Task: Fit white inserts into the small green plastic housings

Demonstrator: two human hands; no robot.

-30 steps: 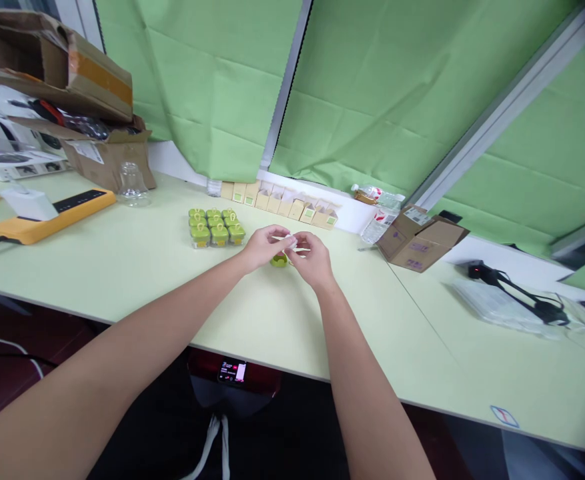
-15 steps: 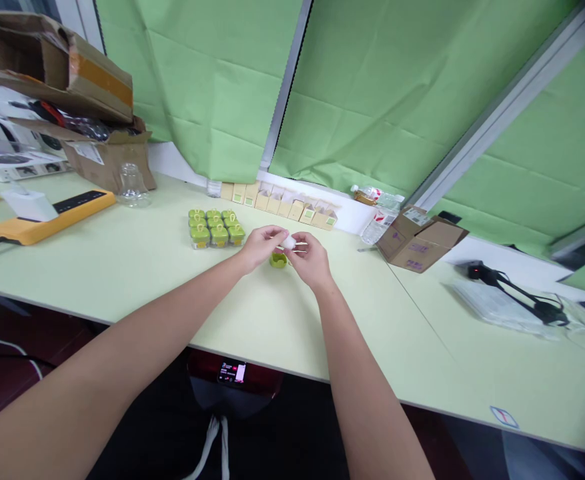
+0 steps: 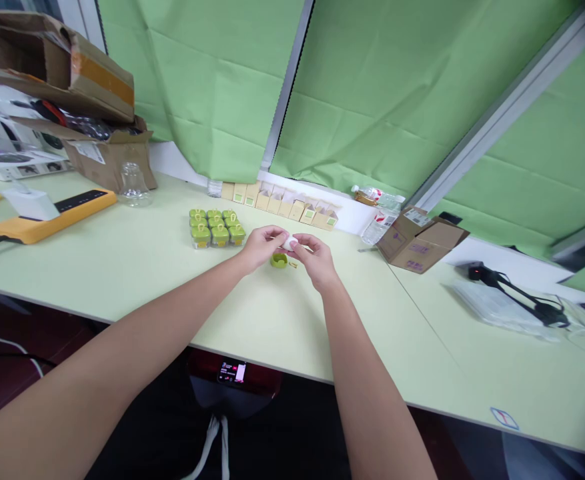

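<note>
- White piece, small: held up between both hands above the counter; exact form hidden by the grip.
- Left hand: fingers closed on its left side, thumb on top.
- Right hand: fingers closed on its right side, thumb pressed to the near face.
- Handling, as judged: light, even pressure from both thumbs; turn with the fingertips, wrists steady, since so small a piece could slip.
- Green cup-like part: on the counter just below the hands; best kept clear of the knuckles.
- Yellow bit: beside the green part; easily brushed away.
- Green-lidded containers: grouped, left of the hands, apart.
</note>
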